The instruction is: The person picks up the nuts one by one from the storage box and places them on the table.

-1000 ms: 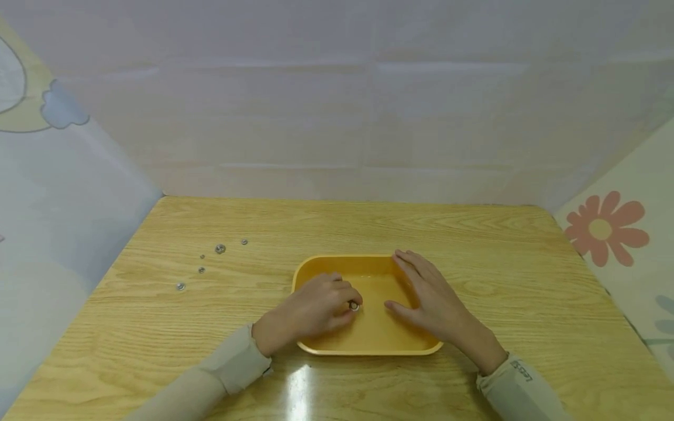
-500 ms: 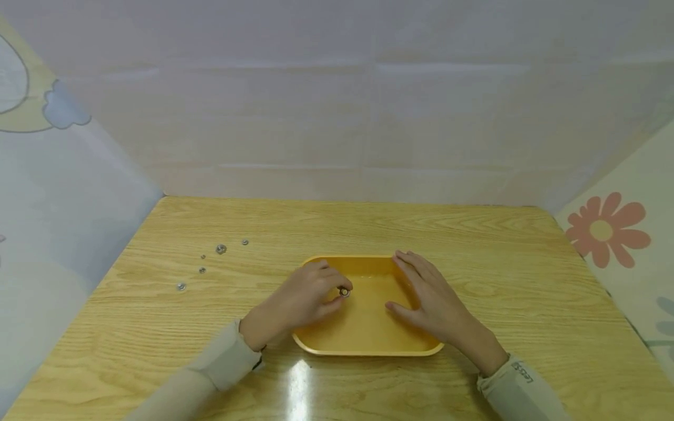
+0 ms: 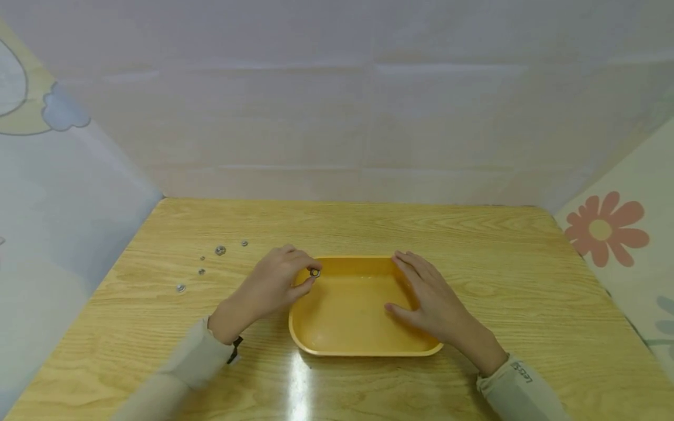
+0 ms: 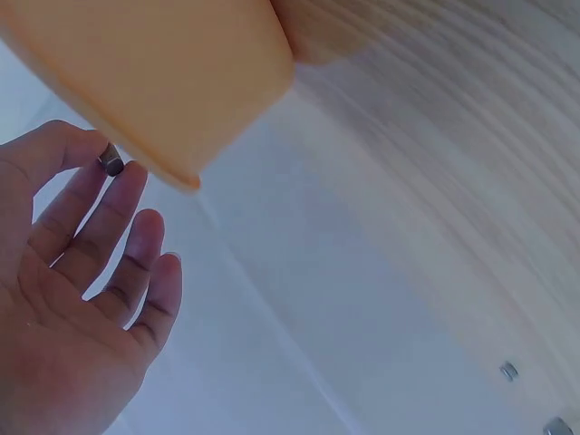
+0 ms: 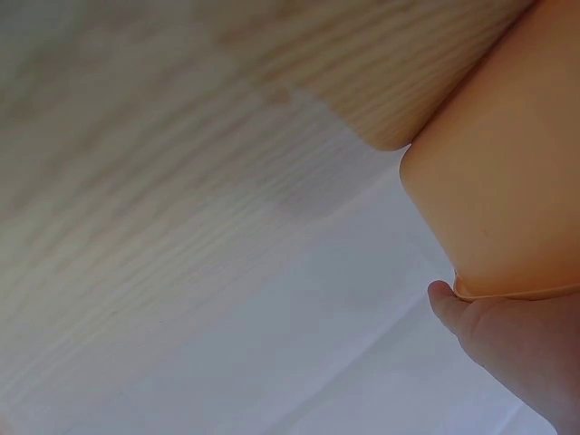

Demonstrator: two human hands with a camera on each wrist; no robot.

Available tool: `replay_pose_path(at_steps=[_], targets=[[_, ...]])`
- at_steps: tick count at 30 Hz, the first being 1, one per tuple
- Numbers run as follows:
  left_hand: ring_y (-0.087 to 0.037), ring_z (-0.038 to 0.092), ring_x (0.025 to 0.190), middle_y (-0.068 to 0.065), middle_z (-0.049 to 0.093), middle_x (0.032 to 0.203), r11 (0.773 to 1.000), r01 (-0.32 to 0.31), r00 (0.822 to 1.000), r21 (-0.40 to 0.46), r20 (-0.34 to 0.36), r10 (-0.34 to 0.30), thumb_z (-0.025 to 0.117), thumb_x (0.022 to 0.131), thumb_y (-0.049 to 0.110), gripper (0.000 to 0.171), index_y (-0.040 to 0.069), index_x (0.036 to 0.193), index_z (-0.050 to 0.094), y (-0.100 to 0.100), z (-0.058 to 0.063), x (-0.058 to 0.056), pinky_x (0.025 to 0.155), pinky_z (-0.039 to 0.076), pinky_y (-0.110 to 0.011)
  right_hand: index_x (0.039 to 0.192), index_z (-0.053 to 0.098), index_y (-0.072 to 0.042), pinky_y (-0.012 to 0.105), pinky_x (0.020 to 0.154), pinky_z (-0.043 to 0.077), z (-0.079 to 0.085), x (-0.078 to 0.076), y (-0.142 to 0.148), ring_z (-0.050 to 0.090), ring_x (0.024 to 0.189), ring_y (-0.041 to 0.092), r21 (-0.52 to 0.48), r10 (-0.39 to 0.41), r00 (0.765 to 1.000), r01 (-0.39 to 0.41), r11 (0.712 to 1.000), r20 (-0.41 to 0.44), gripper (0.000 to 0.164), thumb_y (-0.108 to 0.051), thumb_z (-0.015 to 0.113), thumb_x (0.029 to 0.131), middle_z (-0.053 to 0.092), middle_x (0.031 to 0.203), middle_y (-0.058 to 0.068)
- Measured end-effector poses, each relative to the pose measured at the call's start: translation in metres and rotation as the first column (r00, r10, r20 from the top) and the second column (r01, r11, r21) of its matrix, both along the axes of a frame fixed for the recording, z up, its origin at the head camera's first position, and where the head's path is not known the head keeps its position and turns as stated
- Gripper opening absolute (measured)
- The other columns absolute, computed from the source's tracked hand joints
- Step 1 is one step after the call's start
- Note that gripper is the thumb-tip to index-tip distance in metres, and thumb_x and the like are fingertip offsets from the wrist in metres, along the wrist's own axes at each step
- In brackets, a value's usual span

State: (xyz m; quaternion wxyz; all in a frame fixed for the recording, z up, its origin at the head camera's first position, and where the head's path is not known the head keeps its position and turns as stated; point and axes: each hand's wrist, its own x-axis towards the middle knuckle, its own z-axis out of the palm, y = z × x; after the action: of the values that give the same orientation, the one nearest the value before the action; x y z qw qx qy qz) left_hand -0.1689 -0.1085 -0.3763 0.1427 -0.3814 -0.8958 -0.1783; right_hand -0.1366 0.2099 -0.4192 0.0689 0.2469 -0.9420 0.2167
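Note:
My left hand [image 3: 274,280] pinches a small metal nut [image 3: 315,273] between thumb and fingertips, over the far left corner of a yellow tray [image 3: 363,353]. The left wrist view shows the nut [image 4: 111,161] beside the tray's rim, the other fingers loosely spread. At the tray's right end my right hand [image 3: 434,298] rests on the rim, fingers fairly straight toward the far right corner and thumb over the inside. In the right wrist view part of that hand [image 5: 512,335] lies along the tray's edge [image 5: 517,294].
On the wooden table [image 3: 505,245], left of the tray, lie several small metal nuts, the largest nut [image 3: 220,250] among them. A pale wall [image 3: 368,128] stands behind the table, with patterned sheets at both sides.
My left hand has moved left and away from me, carrying the nut from over the tray's middle to its far left corner. The right hand and the tray have stayed put.

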Motion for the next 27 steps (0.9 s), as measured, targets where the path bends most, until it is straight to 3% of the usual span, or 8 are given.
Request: replay_pose_path(at_steps=[4,16,27], targets=[[-0.015,0.061,0.087,0.005,0.075,0.096,0.999,-0.041,0.999,0.011,0.004,0.041,0.078,0.084,0.013,0.018,0.014,0.101,0.075,-0.012,0.003,-0.002,0.074,0.053,-0.03,0.151,0.036,0.001,0.059,0.116,0.027,0.002,0.0,0.0,0.029,0.146,0.039,0.001,-0.009,1.0,0.009,1.0,0.022,0.088,-0.04,0.077,0.084,0.036,0.156,0.017],[-0.02,0.064,0.093,0.0,0.076,0.1,0.988,-0.151,0.988,0.032,0.042,0.15,0.078,0.083,0.011,0.02,0.011,0.102,0.074,-0.046,-0.006,-0.006,0.079,0.055,-0.037,0.15,0.036,0.002,0.059,0.116,0.027,0.002,0.001,0.0,0.029,0.145,0.04,-0.005,-0.007,1.0,0.007,1.0,0.026,0.088,-0.04,0.078,0.084,0.036,0.156,0.018],[-0.024,0.065,0.09,-0.003,0.076,0.099,0.985,-0.171,0.985,0.016,0.038,0.17,0.079,0.082,0.01,0.02,0.008,0.102,0.074,-0.064,-0.009,-0.011,0.076,0.055,-0.038,0.15,0.036,0.002,0.059,0.116,0.027,0.001,0.001,0.0,0.03,0.145,0.039,0.002,-0.01,1.0,0.01,1.0,0.019,0.088,-0.04,0.077,0.084,0.036,0.156,0.018]])
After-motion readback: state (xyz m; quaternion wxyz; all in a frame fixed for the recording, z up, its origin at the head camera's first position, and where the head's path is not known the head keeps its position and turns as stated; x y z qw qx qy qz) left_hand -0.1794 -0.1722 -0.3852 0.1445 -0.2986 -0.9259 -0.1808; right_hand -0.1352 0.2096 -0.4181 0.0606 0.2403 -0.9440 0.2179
